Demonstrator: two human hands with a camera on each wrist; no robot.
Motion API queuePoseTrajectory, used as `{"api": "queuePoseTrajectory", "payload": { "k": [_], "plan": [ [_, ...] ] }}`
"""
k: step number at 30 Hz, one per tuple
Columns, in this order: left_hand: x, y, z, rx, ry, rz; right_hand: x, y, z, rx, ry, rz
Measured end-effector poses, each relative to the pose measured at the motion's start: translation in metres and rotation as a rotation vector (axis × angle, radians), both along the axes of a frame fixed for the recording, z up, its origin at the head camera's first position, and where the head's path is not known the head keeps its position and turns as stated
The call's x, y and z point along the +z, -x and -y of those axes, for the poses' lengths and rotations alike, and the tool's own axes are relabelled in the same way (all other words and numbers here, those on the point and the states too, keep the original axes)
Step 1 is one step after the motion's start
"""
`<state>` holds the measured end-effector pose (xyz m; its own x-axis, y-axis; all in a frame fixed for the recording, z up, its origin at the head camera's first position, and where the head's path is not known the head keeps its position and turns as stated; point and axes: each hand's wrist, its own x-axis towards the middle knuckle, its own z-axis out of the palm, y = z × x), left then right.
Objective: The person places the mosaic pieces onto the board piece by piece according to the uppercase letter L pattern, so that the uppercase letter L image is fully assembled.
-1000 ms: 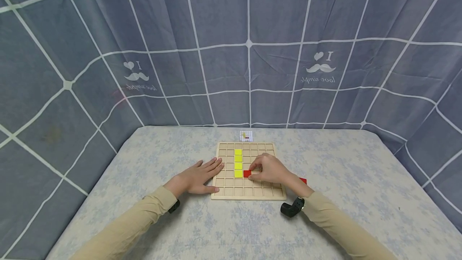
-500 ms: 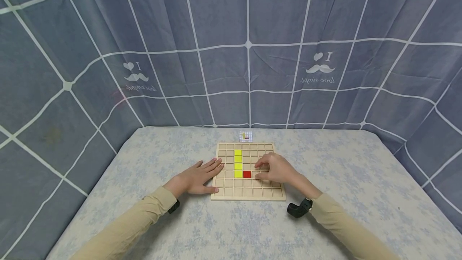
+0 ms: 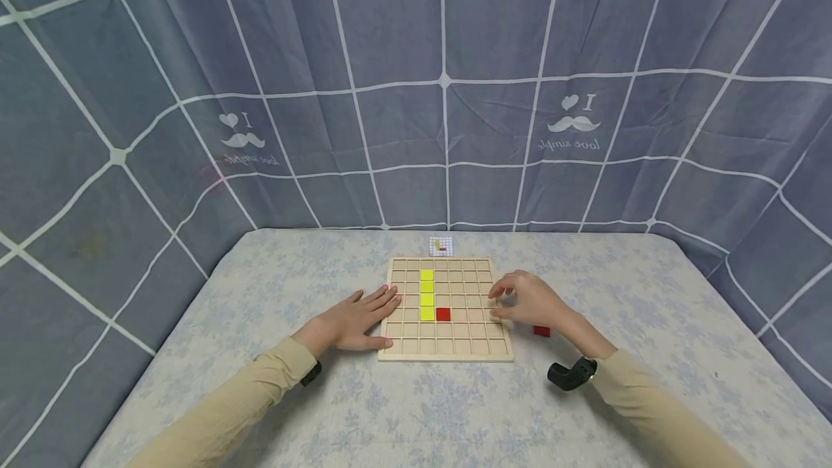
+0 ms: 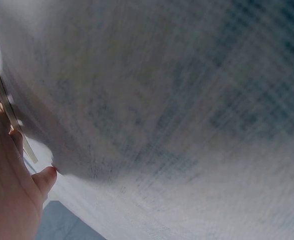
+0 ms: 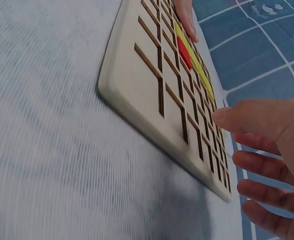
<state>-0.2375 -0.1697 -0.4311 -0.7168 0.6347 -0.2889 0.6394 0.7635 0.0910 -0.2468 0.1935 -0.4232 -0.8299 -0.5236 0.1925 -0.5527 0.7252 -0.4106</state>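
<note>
A wooden grid board (image 3: 403, 352) lies on the table, with a column of yellow square tiles (image 3: 427, 295) set in its cells. One red tile (image 3: 443, 315) sits in the cell to the right of the lowest yellow one. My left hand (image 3: 357, 320) rests flat with its fingertips on the board's left edge. Over the board's right edge hovers my right hand (image 3: 531, 302), fingers loosely bent and nothing between them. In the right wrist view the right hand's thumb (image 5: 232, 117) is apart from the fingers. Another red piece (image 3: 542, 331) lies on the table beside the right wrist.
A small printed card (image 3: 441, 246) with a coloured grid pattern lies just behind the board. The table (image 3: 312, 410) has a pale floral cloth. A blue-grey curtain (image 3: 403, 128) with white lines stands around the back and sides.
My right hand has let go of the red tile, which stays in its cell, and has moved right to the board's edge. The left hand has kept its place.
</note>
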Motion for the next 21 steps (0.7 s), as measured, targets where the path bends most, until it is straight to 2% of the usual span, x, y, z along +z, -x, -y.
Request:
{"api": "queuePoseTrajectory", "payload": {
  "k": [10,21],
  "plan": [
    [0.000,0.000,0.000,-0.004,-0.004,0.001,-0.003,-0.007,-0.033,-0.048,0.002,0.018],
    [-0.001,0.001,0.001,-0.018,-0.005,-0.010,-0.003,-0.014,-0.063,-0.058,-0.026,0.048]
  ]
}}
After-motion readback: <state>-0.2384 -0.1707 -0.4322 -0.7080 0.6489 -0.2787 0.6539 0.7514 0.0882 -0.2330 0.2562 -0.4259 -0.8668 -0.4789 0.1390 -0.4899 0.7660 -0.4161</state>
